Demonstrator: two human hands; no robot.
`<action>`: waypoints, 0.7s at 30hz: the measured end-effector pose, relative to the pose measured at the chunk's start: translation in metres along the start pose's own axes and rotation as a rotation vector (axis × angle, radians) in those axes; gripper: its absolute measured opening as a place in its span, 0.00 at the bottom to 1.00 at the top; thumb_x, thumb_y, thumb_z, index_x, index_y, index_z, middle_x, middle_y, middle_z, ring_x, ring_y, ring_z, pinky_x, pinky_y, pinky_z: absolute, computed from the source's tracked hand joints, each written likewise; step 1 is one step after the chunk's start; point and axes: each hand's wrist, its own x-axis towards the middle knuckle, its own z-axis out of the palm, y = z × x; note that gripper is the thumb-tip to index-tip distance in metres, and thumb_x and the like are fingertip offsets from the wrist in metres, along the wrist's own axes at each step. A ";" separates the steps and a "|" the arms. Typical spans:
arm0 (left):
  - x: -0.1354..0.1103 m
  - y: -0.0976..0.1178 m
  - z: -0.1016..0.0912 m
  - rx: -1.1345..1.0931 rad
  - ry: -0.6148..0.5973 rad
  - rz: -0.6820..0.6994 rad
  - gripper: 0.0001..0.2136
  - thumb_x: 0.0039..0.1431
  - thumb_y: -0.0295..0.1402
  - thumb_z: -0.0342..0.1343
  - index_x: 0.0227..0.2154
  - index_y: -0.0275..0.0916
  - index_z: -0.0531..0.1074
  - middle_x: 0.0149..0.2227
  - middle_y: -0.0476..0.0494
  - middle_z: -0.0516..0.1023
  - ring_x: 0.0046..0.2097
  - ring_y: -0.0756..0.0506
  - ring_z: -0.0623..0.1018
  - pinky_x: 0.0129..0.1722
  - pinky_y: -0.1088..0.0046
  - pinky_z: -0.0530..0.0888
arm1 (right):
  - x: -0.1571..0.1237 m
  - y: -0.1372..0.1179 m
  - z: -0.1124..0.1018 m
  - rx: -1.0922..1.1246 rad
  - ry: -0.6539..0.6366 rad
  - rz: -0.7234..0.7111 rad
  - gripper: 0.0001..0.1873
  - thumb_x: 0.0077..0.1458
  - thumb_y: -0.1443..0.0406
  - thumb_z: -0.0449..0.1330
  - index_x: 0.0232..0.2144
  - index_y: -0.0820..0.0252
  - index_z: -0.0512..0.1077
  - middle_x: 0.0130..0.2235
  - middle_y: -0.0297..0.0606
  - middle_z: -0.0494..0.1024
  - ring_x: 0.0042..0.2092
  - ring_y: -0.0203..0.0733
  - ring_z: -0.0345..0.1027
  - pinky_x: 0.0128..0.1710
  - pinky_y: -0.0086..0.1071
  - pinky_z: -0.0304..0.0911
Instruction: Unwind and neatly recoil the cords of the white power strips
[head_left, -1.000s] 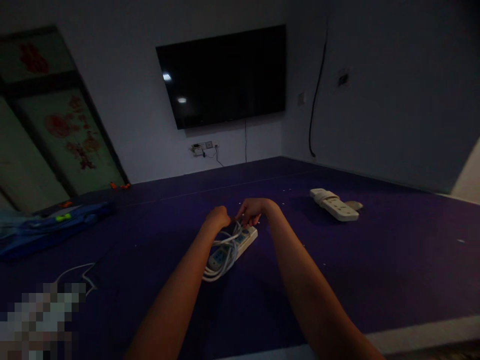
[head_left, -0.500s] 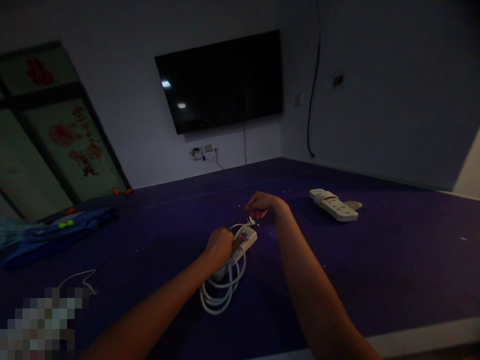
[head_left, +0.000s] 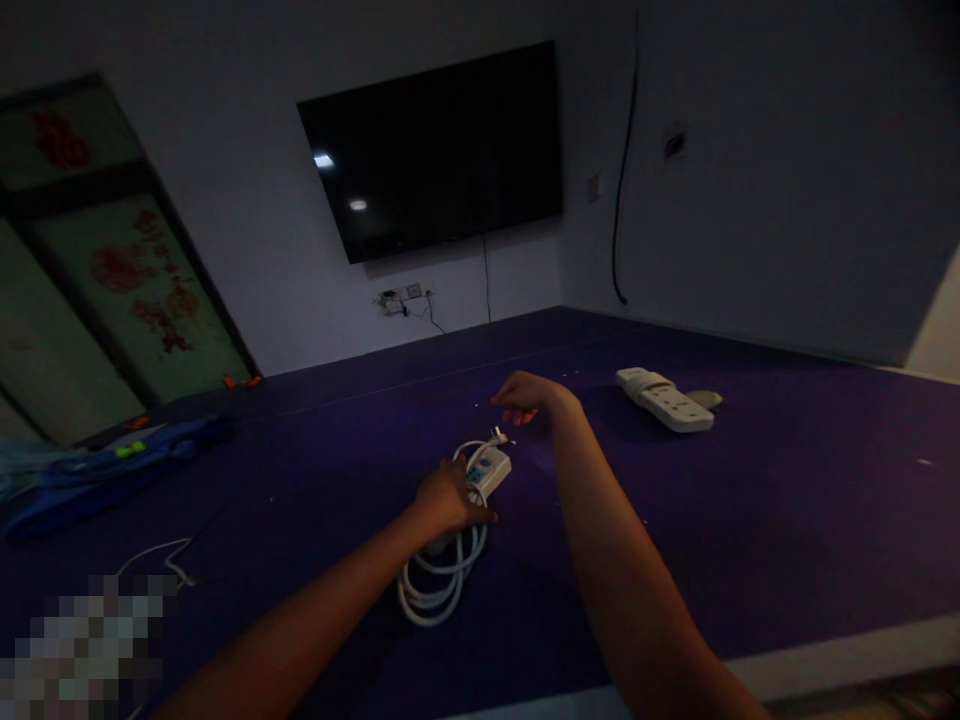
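Note:
My left hand (head_left: 446,497) is wrapped over a white power strip (head_left: 491,472) with blue markings, its thumb pointing right across the strip. White cable (head_left: 431,600) lies in loose loops around and below the strip, partly hidden by that hand. At the strip's far end the cable's plug (head_left: 499,437) sticks up with its prongs showing. Just above the plug hovers my right hand (head_left: 525,397), fingers bent downward and slightly apart, with nothing visible in them. Both lie over a purple surface (head_left: 480,660).
Another white power strip (head_left: 675,405) with its cord wound round it lies to the right. Blue clothing (head_left: 112,465) is at the left, a thin white cable (head_left: 161,550) nearer. A television (head_left: 442,150) hangs on the wall, and a black cable (head_left: 622,210) dangles beside it.
My left hand has shifted slightly back along the strip and its thumb has spread to the right, showing more of the strip's top. My right hand stays almost still above the plug.

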 end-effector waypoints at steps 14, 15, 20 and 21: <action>0.012 -0.062 -0.030 0.137 0.161 -0.162 0.19 0.44 0.46 0.57 0.36 0.37 0.74 0.40 0.37 0.78 0.42 0.41 0.77 0.34 0.74 0.69 | -0.001 0.006 -0.005 -0.002 0.034 0.026 0.15 0.57 0.59 0.57 0.34 0.68 0.74 0.24 0.41 0.78 0.20 0.31 0.67 0.20 0.23 0.65; 0.015 -0.074 -0.038 0.172 0.175 -0.231 0.18 0.45 0.45 0.56 0.35 0.38 0.74 0.40 0.38 0.78 0.42 0.42 0.77 0.35 0.75 0.69 | -0.002 0.006 -0.005 -0.009 0.031 0.029 0.15 0.58 0.59 0.56 0.34 0.68 0.74 0.25 0.41 0.78 0.20 0.31 0.67 0.20 0.23 0.65; 0.021 -0.148 -0.085 0.230 0.204 -0.428 0.19 0.49 0.43 0.53 0.39 0.35 0.73 0.43 0.34 0.77 0.44 0.41 0.76 0.34 0.75 0.68 | -0.001 0.005 -0.004 -0.031 0.023 0.031 0.14 0.59 0.61 0.54 0.34 0.67 0.74 0.27 0.43 0.78 0.20 0.31 0.68 0.22 0.25 0.66; 0.019 -0.164 -0.092 0.240 0.203 -0.464 0.19 0.49 0.43 0.54 0.38 0.34 0.73 0.43 0.33 0.77 0.44 0.40 0.76 0.34 0.75 0.68 | -0.001 0.005 -0.004 -0.029 0.016 0.029 0.15 0.59 0.60 0.54 0.33 0.67 0.74 0.27 0.42 0.78 0.20 0.31 0.67 0.22 0.25 0.66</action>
